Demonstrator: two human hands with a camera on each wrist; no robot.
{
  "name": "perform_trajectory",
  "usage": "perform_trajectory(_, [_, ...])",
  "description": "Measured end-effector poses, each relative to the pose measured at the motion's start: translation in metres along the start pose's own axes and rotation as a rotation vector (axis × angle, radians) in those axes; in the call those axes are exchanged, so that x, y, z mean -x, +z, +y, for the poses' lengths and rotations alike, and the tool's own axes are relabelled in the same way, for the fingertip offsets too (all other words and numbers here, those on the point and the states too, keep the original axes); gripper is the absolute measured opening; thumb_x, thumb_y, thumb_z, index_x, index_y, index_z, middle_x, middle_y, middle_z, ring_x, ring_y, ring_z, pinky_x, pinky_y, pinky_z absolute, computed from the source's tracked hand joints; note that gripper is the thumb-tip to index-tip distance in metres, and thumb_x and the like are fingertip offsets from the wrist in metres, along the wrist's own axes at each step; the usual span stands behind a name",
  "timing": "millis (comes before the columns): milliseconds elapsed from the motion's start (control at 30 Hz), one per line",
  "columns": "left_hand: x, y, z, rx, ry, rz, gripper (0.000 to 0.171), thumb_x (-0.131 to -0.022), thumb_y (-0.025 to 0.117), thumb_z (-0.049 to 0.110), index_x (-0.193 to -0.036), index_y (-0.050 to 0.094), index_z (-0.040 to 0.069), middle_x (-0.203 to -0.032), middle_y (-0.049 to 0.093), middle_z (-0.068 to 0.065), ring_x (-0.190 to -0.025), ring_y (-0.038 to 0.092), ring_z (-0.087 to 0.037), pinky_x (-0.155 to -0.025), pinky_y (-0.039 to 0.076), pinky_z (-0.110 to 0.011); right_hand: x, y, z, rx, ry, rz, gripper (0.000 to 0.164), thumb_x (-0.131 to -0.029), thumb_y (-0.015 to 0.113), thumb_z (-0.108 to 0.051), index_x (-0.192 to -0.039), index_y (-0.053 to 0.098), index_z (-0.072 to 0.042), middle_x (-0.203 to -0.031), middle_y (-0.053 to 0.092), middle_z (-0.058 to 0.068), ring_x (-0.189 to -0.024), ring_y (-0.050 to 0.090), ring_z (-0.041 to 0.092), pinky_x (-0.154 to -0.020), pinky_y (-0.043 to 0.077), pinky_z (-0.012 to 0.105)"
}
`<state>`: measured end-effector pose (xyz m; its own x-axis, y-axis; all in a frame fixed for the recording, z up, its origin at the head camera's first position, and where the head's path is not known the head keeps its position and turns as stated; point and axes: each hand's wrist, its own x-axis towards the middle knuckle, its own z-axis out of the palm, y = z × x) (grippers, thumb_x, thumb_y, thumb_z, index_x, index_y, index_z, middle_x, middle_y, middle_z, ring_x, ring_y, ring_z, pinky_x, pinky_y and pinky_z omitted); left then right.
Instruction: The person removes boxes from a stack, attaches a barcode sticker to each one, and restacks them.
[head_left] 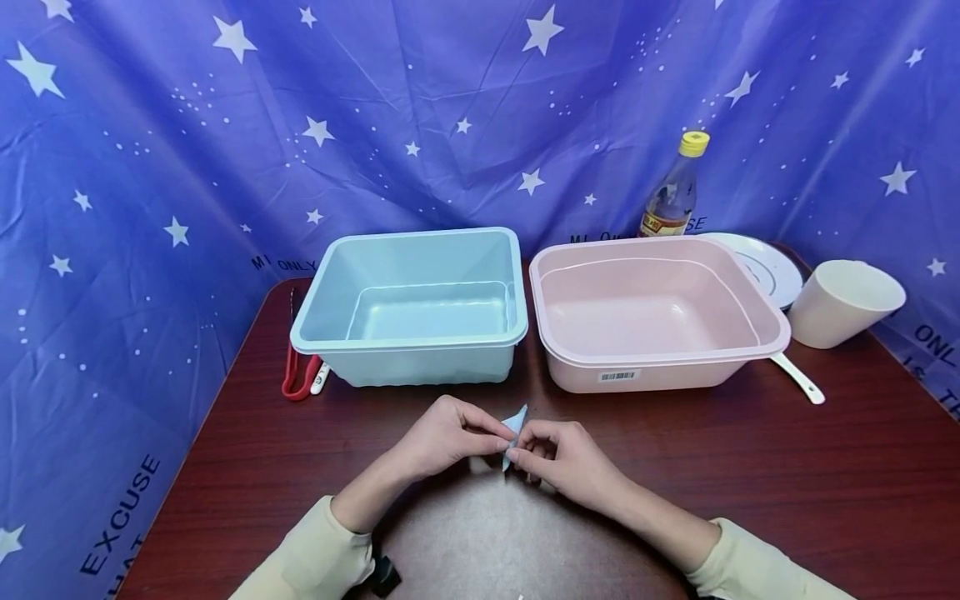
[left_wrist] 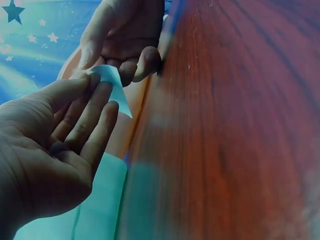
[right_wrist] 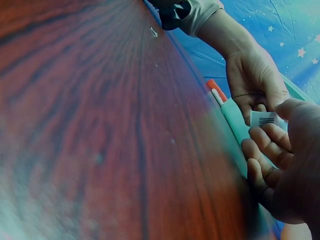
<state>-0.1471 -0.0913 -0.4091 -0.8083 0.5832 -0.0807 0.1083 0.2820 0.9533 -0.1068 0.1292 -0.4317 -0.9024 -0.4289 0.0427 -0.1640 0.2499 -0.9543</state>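
Both hands meet over the table in front of the two basins. Between them is a small pale-blue barcode label [head_left: 516, 420], its printed bars facing the right wrist view, where the label [right_wrist: 263, 119] looks whitish. My left hand [head_left: 448, 435] pinches one side of it between thumb and fingertips. My right hand [head_left: 576, 462] pinches the opposite side with thumb and index finger, its other fingers curled beneath. From the left wrist view, a pointed corner of the label [left_wrist: 120, 96] sticks out past the left fingertips.
A light-blue basin [head_left: 420, 365] and a pink basin [head_left: 675, 377] with a barcode sticker stand behind the hands. Left lies a red-handled tool [head_left: 300, 385] beside a white handle [head_left: 320, 379]. Right are a white cup [head_left: 825, 312], plate [head_left: 783, 275], white spoon handle [head_left: 801, 382] and yellow-capped bottle [head_left: 675, 196].
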Motion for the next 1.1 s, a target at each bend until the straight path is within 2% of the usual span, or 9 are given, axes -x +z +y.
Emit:
perform_trajectory(267, [0.0005, 0.0027, -0.0006, -0.061, 0.017, -0.027, 0.01, -0.09, 0.077, 0.017, -0.098, 0.083, 0.018, -0.094, 0.076, 0.009, -0.089, 0.063, -0.002, -0.074, 0.052, -0.021, 0.0004, -0.0008, 0.0013, 0.042, -0.015, -0.013, 0.018, -0.094, 0.074, -0.021, -0.079, 0.065, -0.015, -0.063, 0.063, 0.001, -0.046, 0.051, 0.008, -0.043, 0.044, 0.024])
perform_trajectory(433, [0.0003, 0.004, -0.0007, -0.06, 0.026, -0.033, 0.01, -0.09, 0.077, 0.014, -0.098, 0.083, 0.016, -0.093, 0.076, 0.009, -0.092, 0.066, -0.004, -0.076, 0.053, -0.022, 0.0004, 0.0, 0.0014, 0.07, 0.011, -0.016, 0.018, -0.093, 0.072, -0.015, -0.078, 0.062, -0.014, -0.06, 0.06, -0.001, -0.044, 0.05, 0.007, -0.042, 0.044, 0.024])
perform_trajectory(600, [-0.0006, 0.0054, -0.0021, -0.037, 0.029, -0.024, 0.011, -0.09, 0.076, 0.01, -0.099, 0.082, 0.01, -0.091, 0.077, 0.003, -0.085, 0.068, -0.006, -0.073, 0.053, -0.021, 0.0003, 0.0007, 0.002, 0.065, 0.032, -0.018, 0.013, -0.091, 0.065, -0.004, -0.082, 0.063, -0.012, -0.059, 0.056, -0.003, -0.045, 0.051, 0.008, -0.042, 0.046, 0.026])
perform_trajectory(700, [-0.0004, 0.0058, -0.0023, -0.038, 0.037, -0.016, 0.011, -0.089, 0.075, 0.008, -0.099, 0.081, 0.009, -0.09, 0.076, 0.0, -0.081, 0.066, -0.006, -0.07, 0.051, -0.02, 0.0, 0.0004, 0.002, 0.069, 0.023, -0.014, 0.012, -0.093, 0.066, -0.006, -0.083, 0.064, -0.013, -0.06, 0.057, -0.001, -0.045, 0.051, 0.008, -0.042, 0.046, 0.026])
perform_trajectory(900, [-0.0005, 0.0068, -0.002, -0.039, 0.053, -0.018, 0.012, -0.09, 0.074, 0.007, -0.098, 0.081, 0.011, -0.09, 0.076, 0.003, -0.083, 0.066, -0.006, -0.069, 0.051, -0.02, -0.0006, -0.0008, 0.0024, 0.092, -0.019, -0.004, 0.016, -0.095, 0.072, -0.021, -0.081, 0.066, -0.016, -0.062, 0.062, 0.0, -0.046, 0.052, 0.008, -0.043, 0.044, 0.024])
perform_trajectory(1100, [0.0, 0.0087, -0.0008, -0.045, 0.049, -0.017, 0.015, -0.089, 0.073, 0.006, -0.096, 0.082, 0.016, -0.091, 0.076, 0.009, -0.087, 0.066, -0.006, -0.07, 0.05, -0.02, -0.0002, -0.0005, 0.0018, 0.074, 0.02, -0.014, 0.015, -0.093, 0.071, -0.011, -0.081, 0.062, -0.014, -0.058, 0.055, -0.004, -0.045, 0.051, 0.008, -0.043, 0.044, 0.024])
